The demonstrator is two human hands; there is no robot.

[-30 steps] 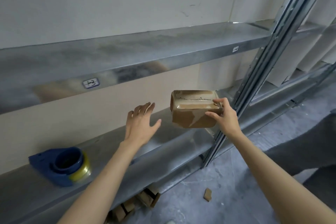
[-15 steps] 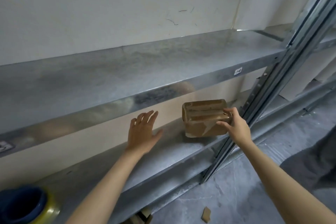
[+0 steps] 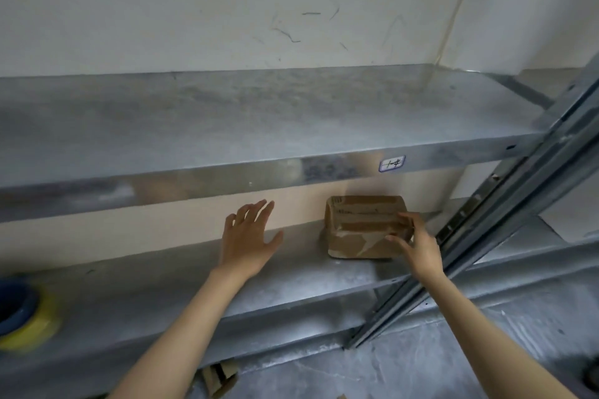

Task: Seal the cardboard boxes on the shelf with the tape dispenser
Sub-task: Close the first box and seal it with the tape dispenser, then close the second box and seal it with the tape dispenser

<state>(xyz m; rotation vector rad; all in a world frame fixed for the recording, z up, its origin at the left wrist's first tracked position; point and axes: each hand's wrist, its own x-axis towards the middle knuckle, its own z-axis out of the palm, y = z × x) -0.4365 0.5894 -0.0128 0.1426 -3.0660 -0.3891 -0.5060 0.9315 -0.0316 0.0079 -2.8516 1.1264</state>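
Your right grip [image 3: 418, 249] pinches the right end of the box [image 3: 359, 230]: the fingers lie over its top edge and the thumb presses on the front face. Your left grip [image 3: 248, 240] is spread, fingers apart and holding nothing, hovering over the lower shelf [image 3: 146, 298] to the left of the box and clear of it.

The box sits on the lower shelf near the back wall, close to the upright post [image 3: 486, 223] on the right. Its top carries strips of tape, and the brown front face shows pale torn patches.

The tape dispenser [image 3: 19, 311] lies on the same shelf at the far left, cut off by the picture's edge, blue with a yellowish roll, well apart from both grips. The upper shelf [image 3: 259, 113] has a small label [image 3: 392, 163] on its front lip. Cardboard scraps [image 3: 220, 377] lie on the floor under the lower shelf.
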